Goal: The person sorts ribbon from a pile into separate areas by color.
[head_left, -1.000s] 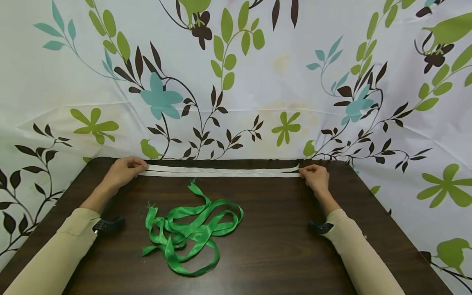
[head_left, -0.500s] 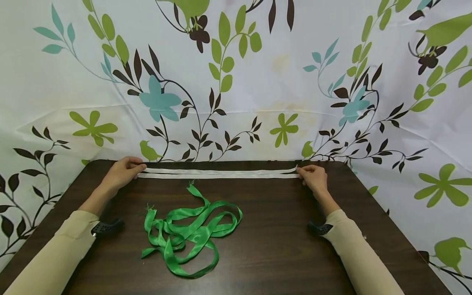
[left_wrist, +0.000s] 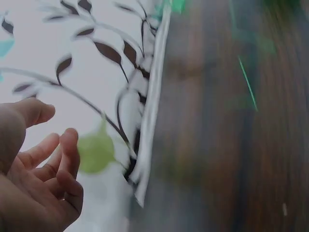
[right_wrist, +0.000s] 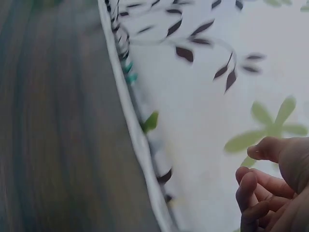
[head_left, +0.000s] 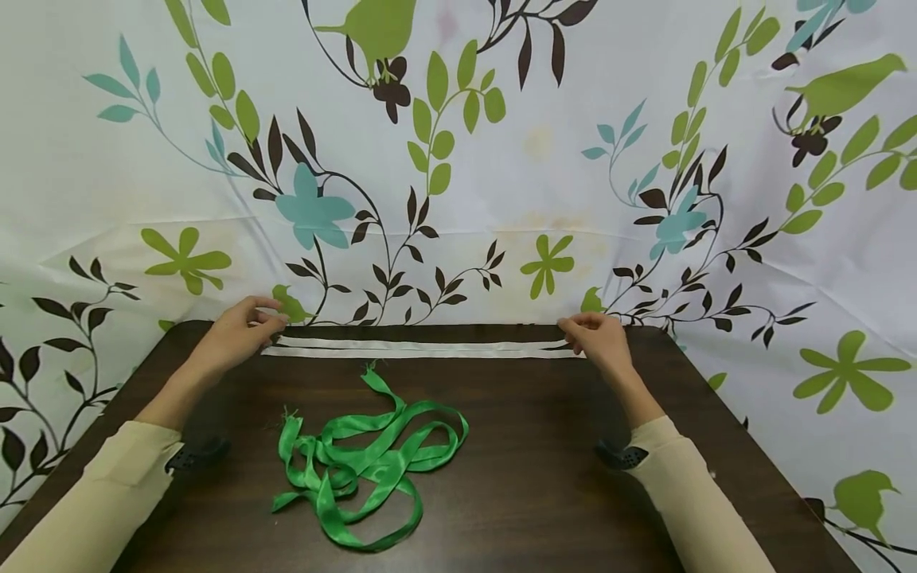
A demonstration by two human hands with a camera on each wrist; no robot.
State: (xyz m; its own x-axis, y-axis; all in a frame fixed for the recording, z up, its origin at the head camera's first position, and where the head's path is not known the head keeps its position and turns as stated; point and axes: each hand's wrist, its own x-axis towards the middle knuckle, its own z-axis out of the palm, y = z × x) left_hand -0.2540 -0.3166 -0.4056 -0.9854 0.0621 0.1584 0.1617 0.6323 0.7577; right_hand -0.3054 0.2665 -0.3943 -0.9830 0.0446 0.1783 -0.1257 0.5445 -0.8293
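A white ribbon [head_left: 430, 354], lying in two close parallel strips, stretches along the far edge of the table. At its left end hovers my left hand [head_left: 236, 333]. In the left wrist view, thumb and fingertips stand apart with nothing between them, and the white ribbon [left_wrist: 155, 87] lies off to the side. My right hand [head_left: 602, 342] is raised over the other end, its thumb and fingers separated and bare in the right wrist view, away from the ribbon [right_wrist: 126, 104]. A loosely tangled green satin ribbon [head_left: 387, 461] with frayed ends lies nearer, left of centre.
The dark wooden table [head_left: 516, 477] meets a white leaf-and-flower patterned cloth [head_left: 501, 183] at its back edge. Dark straps with devices sit on both wrists, such as the left wrist strap [head_left: 195, 455].
Both hands have let go of the white ribbon's ends and lifted slightly. The right hand has shifted a little inward. The ribbons stay in place; the head view has tilted up slightly.
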